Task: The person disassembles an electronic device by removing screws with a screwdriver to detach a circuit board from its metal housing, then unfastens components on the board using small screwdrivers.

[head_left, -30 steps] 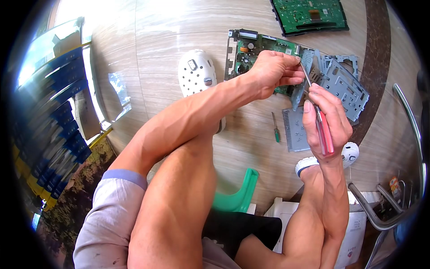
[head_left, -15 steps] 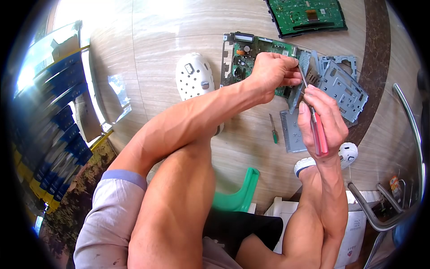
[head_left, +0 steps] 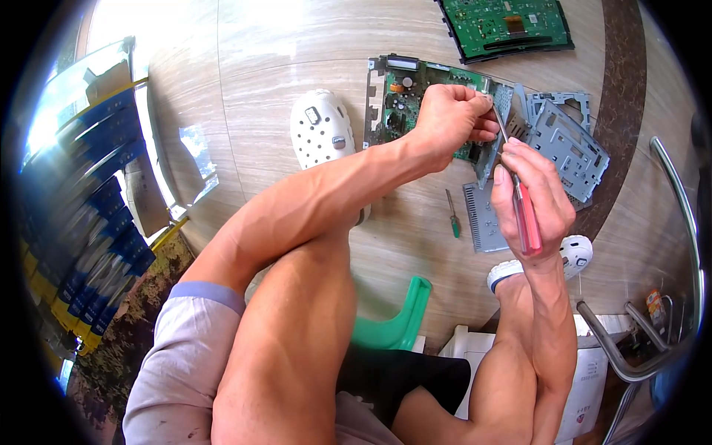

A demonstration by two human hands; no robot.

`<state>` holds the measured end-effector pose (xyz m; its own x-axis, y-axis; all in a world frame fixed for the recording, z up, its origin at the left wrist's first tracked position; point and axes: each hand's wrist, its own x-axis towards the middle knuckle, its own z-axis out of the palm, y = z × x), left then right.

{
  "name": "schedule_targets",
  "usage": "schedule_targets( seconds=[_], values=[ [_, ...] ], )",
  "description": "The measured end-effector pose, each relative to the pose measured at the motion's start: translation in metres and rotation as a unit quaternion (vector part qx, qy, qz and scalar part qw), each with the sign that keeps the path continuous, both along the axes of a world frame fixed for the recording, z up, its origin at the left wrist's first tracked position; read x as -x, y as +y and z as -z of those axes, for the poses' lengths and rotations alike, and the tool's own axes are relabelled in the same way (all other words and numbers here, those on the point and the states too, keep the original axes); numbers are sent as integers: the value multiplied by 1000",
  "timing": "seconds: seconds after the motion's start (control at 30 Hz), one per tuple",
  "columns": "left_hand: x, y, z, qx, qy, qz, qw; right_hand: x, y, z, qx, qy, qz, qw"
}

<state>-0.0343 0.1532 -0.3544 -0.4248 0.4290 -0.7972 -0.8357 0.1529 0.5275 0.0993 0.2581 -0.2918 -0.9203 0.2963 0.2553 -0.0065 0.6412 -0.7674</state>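
My right hand (head_left: 535,194) is wrapped round the red handle of a screwdriver (head_left: 529,222), whose metal shaft points up and left toward the fingertips of my other hand. My left hand (head_left: 454,122) is pinched at the right part of a green circuit board (head_left: 404,104) set in a metal frame. What its fingertips hold is too small to make out. A perforated grey metal plate (head_left: 504,99) stands at the board's right side, close to the screwdriver tip. Further right lies a grey metal bracket (head_left: 569,148) with cut-outs.
Another green board (head_left: 512,26) lies at the top. On the floor are a small green-handled screwdriver (head_left: 454,222) and a grey slotted plate (head_left: 483,222) with small bits on it. A green plastic piece (head_left: 404,319) is near my legs. Metal tubes (head_left: 686,215) curve at the right.
The board, the plates and both hands have shifted slightly left in view. My hands keep nearly the same pose, with the screwdriver still in the right one.
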Motion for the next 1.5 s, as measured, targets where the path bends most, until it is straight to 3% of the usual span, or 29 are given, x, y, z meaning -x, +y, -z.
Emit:
schedule_targets(
  seconds=[0.8, 1.4, 1.5],
  values=[
    [-2, -6, 5, -22, 71, 51, 996, 4, 2, 1, 3, -5, 7, 1000],
    [8, -15, 5, 23, 222, 235, 946, 9, 3, 0, -8, -12, 10, 1000],
    [8, -16, 10, 36, 298, 267, 916, 11, 3, 0, -10, -13, 12, 1000]
  ],
)
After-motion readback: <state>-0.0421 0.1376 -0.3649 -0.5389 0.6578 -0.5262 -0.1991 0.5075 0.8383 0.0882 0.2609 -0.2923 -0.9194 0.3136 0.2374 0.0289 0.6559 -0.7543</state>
